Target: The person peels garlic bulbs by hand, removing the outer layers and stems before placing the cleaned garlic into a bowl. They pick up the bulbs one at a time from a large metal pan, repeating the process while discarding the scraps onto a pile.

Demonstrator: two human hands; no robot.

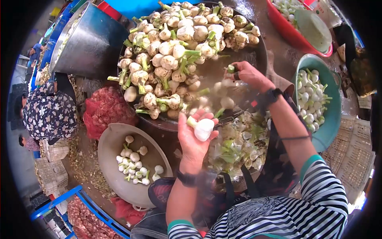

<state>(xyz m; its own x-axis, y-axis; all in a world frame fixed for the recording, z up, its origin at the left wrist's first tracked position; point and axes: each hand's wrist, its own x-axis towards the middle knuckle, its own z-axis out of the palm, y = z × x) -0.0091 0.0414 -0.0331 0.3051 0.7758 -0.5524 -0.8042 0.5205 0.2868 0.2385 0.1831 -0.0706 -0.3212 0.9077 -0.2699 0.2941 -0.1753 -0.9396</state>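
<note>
White garlic bulb point(203, 129) is sitting mid-frame on the left palm point(191, 140), grip pretty wide, so a tilt could be rolling it off. Right hand point(250, 75) is hovering over the big pan point(263, 51), upper right; honestly can't tell its grip.

Bright all over, like daylight. Shiny glare on the big metal pot point(89, 44), far left. Round, bendy view with black corners. Smeary blur in the middle, near the right hand point(246, 75).
</note>
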